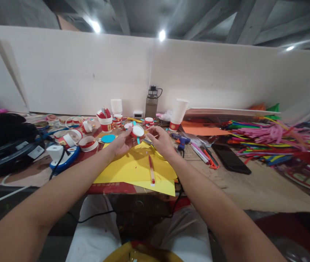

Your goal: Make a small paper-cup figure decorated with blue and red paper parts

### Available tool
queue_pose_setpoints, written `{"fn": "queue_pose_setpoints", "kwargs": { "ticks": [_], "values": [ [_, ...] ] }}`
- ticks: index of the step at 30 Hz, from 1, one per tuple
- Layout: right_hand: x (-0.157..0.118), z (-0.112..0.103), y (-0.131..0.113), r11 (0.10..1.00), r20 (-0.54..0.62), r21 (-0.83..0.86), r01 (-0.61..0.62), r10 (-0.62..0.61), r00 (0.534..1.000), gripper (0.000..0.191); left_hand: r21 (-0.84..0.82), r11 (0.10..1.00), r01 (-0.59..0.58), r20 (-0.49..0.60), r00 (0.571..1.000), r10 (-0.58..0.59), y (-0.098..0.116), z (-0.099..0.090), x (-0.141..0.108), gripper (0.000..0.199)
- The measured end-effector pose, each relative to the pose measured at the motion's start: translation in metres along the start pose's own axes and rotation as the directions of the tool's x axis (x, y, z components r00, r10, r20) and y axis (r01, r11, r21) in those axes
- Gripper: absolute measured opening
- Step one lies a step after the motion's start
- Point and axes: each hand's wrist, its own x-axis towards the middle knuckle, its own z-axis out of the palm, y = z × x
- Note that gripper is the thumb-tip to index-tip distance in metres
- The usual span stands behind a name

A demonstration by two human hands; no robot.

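Note:
My left hand point(123, 143) grips a cut-down paper cup point(137, 131) between thumb and fingers. The cup piece has a white round face, a red band and small blue tabs at its edge. Close to its right side is my right hand point(159, 140), its fingers bent together; what they hold, if anything, I cannot make out. Below the hands lie yellow paper sheets point(122, 169) with a red pen point(151, 169) on them. A blue paper disc point(108, 138) rests left of my left hand.
Cut cup rings point(88, 143) and a blue-and-white power strip point(64, 160) lie on the left. Behind stand a bottle point(151, 105) and stacked paper cups point(179, 114). To the right are a blue glue gun point(182, 141), markers point(200, 153), a phone point(231, 158) and pipe cleaners point(269, 134).

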Motion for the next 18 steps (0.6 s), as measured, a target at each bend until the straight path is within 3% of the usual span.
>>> {"fn": "queue_pose_setpoints", "kwargs": {
  "ticks": [15,18],
  "values": [
    [-0.0016,0.0008,-0.0060,0.973,0.077,-0.132,0.191,-0.182,0.980,0.007,-0.001,1.000,-0.019,0.042,0.999,0.019,-0.0067,0.0031,-0.0017,0.023],
    [-0.0016,0.0008,-0.0075,0.978,0.056,-0.128,0.167,-0.161,0.985,0.010,0.001,1.000,-0.017,0.078,0.997,0.017,-0.0075,0.0027,-0.0037,0.023]
  ]
}}
